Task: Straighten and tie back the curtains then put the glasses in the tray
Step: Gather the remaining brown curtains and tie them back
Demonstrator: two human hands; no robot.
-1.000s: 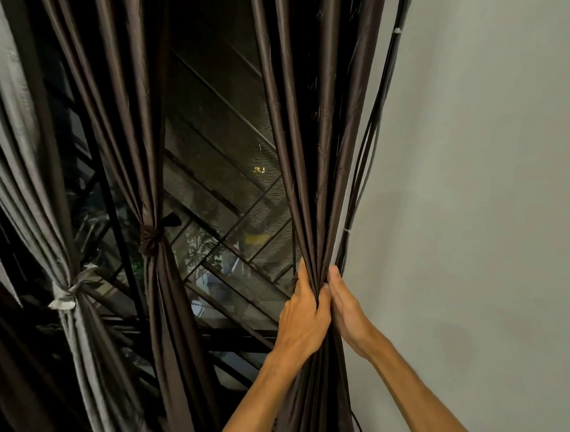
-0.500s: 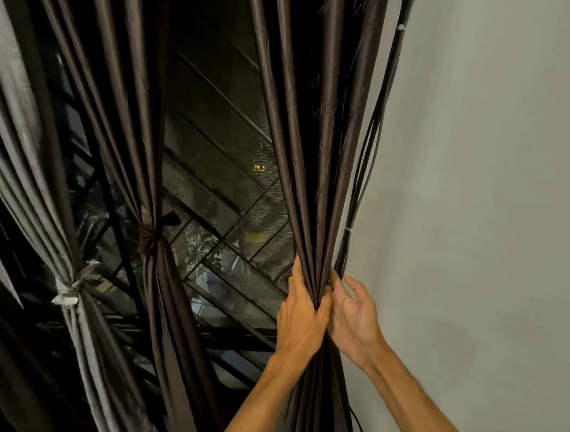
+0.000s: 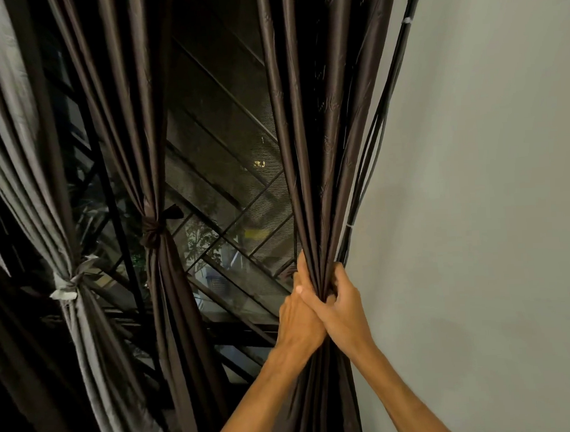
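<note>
A dark brown curtain (image 3: 318,123) hangs next to the wall, gathered into a tight bunch at waist height. My left hand (image 3: 298,316) grips that bunch from the window side. My right hand (image 3: 343,308) wraps it from the wall side, fingers curled round the folds and partly over my left hand. A second brown curtain (image 3: 162,286) in the middle is tied with a brown knot (image 3: 152,229). A grey curtain (image 3: 86,322) at the left is tied with a pale band (image 3: 64,286). No glasses or tray are in view.
A plain pale wall (image 3: 472,207) fills the right side. Black cables (image 3: 373,166) run down between the curtain and the wall. Behind the curtains is a dark window with a metal grille (image 3: 231,218) and mesh.
My right hand has gone from lying flat against the curtain's wall side to curling round the bunch and overlapping my left hand. My left hand kept its grip.
</note>
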